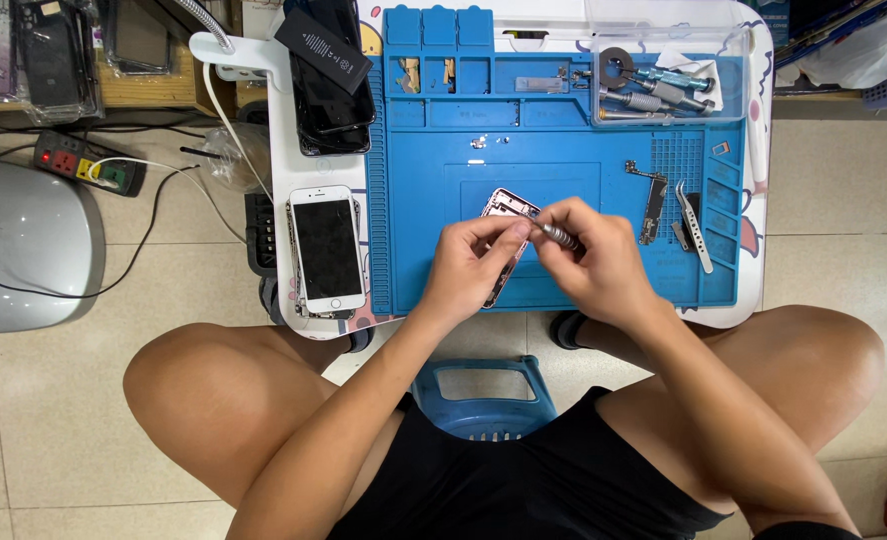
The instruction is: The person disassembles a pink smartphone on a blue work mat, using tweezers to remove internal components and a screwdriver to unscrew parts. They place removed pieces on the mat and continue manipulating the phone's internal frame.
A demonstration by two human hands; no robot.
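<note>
- Your left hand point(473, 265) grips the pink phone housing point(504, 226) tilted above the worktop point(563, 150); it could slip.
- Your right hand point(588, 262) pinches the screwdriver point(557, 236); loose screws point(478, 141) could roll away.

Bare mat point(553, 140) above hands; logic board point(652, 203), tweezers point(695, 226) block right; white phone point(328, 249) blocks left.

One head-worn view looks almost straight down from above the seated person; the small white table point(281, 150) with its blue mat point(563, 160) fills the upper middle, fairly near; knees, a blue stool point(483, 395) and tiled floor point(53, 420) surround it
</note>
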